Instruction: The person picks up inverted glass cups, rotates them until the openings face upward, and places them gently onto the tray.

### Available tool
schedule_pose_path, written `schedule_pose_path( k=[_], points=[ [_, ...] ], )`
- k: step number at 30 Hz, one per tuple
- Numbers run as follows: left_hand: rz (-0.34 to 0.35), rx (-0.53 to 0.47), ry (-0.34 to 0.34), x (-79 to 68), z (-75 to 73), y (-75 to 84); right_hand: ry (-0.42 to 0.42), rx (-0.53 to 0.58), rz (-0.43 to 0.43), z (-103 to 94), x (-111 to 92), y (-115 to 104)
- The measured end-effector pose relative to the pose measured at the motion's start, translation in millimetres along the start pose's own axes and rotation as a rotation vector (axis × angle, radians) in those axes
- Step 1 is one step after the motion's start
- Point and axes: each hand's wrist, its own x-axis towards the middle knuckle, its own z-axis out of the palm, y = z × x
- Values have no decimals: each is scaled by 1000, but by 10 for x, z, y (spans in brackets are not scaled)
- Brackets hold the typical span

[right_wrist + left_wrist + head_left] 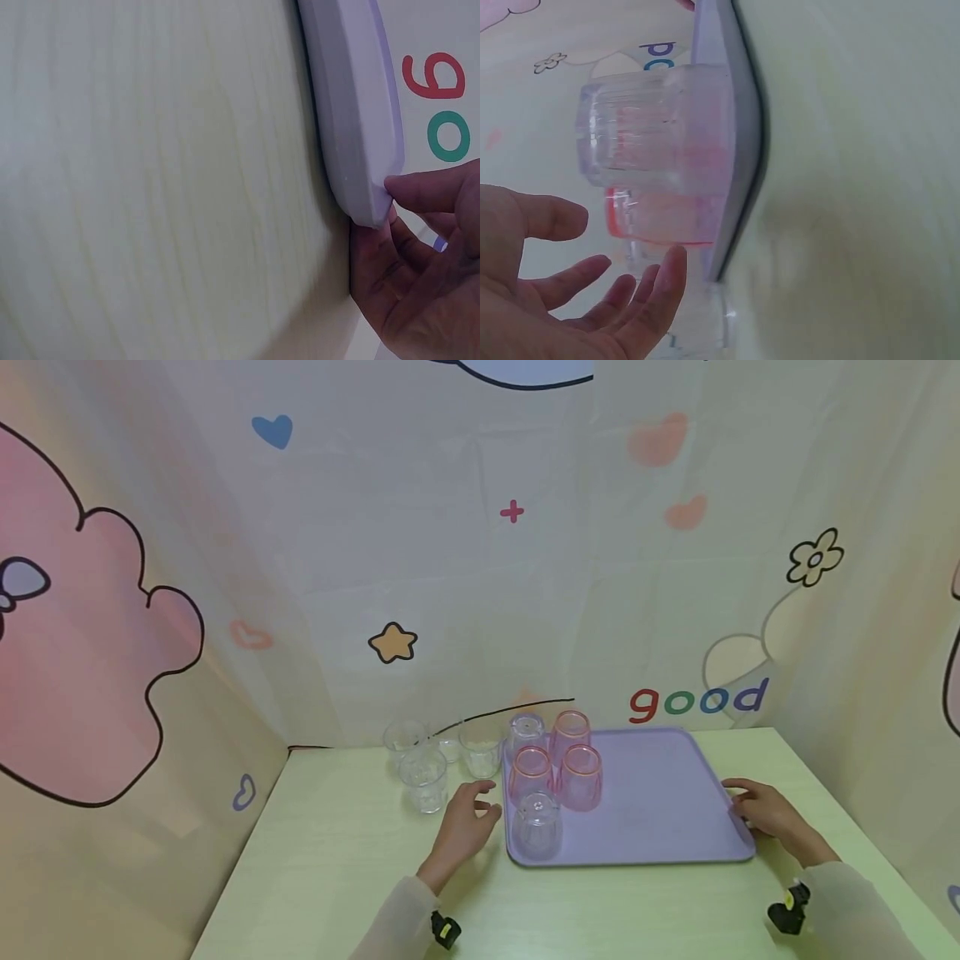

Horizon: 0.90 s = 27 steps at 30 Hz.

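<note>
A lilac tray [652,802] lies on the table, with upside-down glasses grouped at its left end. A clear glass [537,828] stands at the front left corner. Behind it are pink glasses [581,781] and another clear glass [527,735]. My right hand [772,817] grips the tray's right edge; in the right wrist view the thumb [424,189] lies on the rim and fingers are tucked at the underside. Just left of the tray, my left hand [467,828] hovers with parted fingers, holding nothing. In the left wrist view it appears apart from the pink glass [664,217].
Several clear glasses [424,781] stand on the table [330,843] left of the tray, beyond my left hand. A printed curtain [450,568] hangs close behind the table and at both sides.
</note>
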Motion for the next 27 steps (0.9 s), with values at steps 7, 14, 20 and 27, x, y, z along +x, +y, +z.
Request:
schedule_pose_path(
  k=[7, 14, 20, 27],
  points=[
    [98, 132, 92, -69, -141, 131, -9, 6, -18, -4, -12, -5],
    [168, 212, 150, -100, -288, 188, -7, 11, -18, -5, -7, 1],
    [185, 278, 206, -81, -436, 195, -4, 24, -39, -4, -9, 15],
    [203, 389, 259, -29, -572, 173, -3, 36, -33, -2, -23, 2]
  ],
)
